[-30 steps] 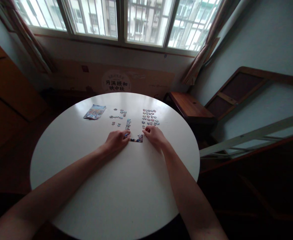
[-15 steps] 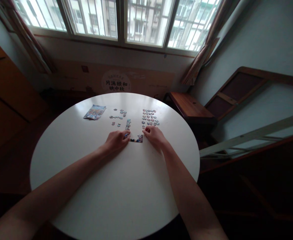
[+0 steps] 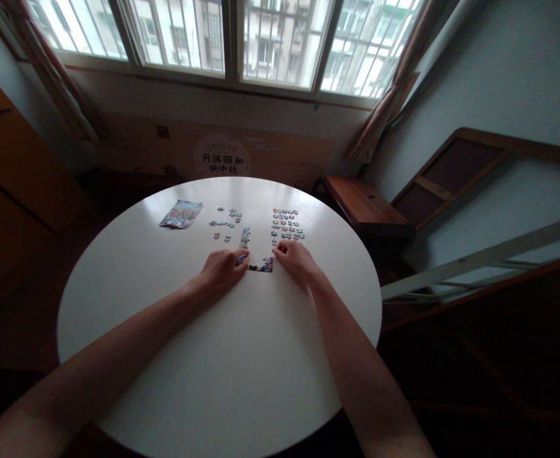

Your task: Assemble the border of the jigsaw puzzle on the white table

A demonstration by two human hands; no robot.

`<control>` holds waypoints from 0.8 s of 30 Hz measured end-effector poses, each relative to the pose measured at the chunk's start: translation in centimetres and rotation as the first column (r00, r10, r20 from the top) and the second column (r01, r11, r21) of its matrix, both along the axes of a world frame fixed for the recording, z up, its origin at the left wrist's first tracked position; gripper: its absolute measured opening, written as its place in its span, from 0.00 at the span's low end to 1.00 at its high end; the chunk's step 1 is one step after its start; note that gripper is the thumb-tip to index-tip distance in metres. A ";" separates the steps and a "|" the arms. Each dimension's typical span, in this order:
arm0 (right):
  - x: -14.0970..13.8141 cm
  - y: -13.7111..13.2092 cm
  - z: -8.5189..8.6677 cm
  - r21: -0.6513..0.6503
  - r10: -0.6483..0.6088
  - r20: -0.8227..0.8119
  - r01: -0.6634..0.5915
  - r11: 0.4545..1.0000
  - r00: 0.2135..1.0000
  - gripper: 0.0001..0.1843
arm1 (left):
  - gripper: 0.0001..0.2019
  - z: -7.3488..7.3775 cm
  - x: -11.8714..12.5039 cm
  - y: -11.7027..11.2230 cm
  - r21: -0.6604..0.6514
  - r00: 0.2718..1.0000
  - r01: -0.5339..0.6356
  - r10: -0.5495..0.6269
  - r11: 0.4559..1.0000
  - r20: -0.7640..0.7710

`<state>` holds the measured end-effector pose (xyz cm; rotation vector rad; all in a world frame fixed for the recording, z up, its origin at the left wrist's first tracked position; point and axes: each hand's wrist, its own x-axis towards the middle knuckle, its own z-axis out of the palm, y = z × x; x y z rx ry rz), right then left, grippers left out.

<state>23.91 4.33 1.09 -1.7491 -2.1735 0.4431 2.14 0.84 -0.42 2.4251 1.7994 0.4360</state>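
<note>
A partly joined jigsaw puzzle (image 3: 259, 268) lies on the white round table, forming a bottom strip with a left side going up. My left hand (image 3: 225, 267) rests at its lower left corner, thumb and fingers closed on the edge and covering part of it. Just above the puzzle's right end is my right hand (image 3: 295, 257), its thumb and index finger pinched together around what seems to be a small puzzle piece, mostly hidden. Loose puzzle pieces (image 3: 287, 224) stand in rows beyond the right hand. More scattered pieces (image 3: 221, 223) lie beyond the left hand.
A colourful picture packet (image 3: 181, 214) lies at the far left of the round table (image 3: 203, 381). Behind the table's right edge stands a wooden bench (image 3: 366, 202). A printed cardboard panel (image 3: 280, 156) leans under the window.
</note>
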 end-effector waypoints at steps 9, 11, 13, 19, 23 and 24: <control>0.1 0.0 -0.1 0.015 0.008 -0.015 -0.008 1.000 1.000 0.13 | 0.19 -0.1 -0.1 0.0 0.013 1.000 0.014 -0.014 1.000 -0.003; 0.1 -0.1 -0.1 0.016 0.011 -0.016 -0.011 1.000 1.000 0.13 | 0.19 -0.1 -0.1 0.0 0.009 1.000 0.016 -0.016 1.000 0.002; 0.1 -0.1 0.0 0.012 0.011 -0.010 -0.011 1.000 1.000 0.13 | 0.19 -0.1 -0.2 0.0 0.003 1.000 0.013 -0.013 1.000 0.014; 0.0 -0.1 0.1 0.005 0.009 -0.011 -0.008 1.000 1.000 0.13 | 0.18 -0.2 -0.2 0.2 -0.020 0.996 -0.007 0.009 1.000 0.084; 0.1 -0.1 0.0 0.005 0.006 -0.006 -0.006 1.000 1.000 0.13 | 0.20 -0.3 -0.3 0.5 -0.026 0.981 -0.019 0.023 0.999 0.192; 0.1 -0.1 0.0 0.007 0.006 -0.005 -0.006 1.000 1.000 0.13 | 0.20 -0.3 -0.4 0.6 -0.032 0.972 -0.018 0.025 0.999 0.235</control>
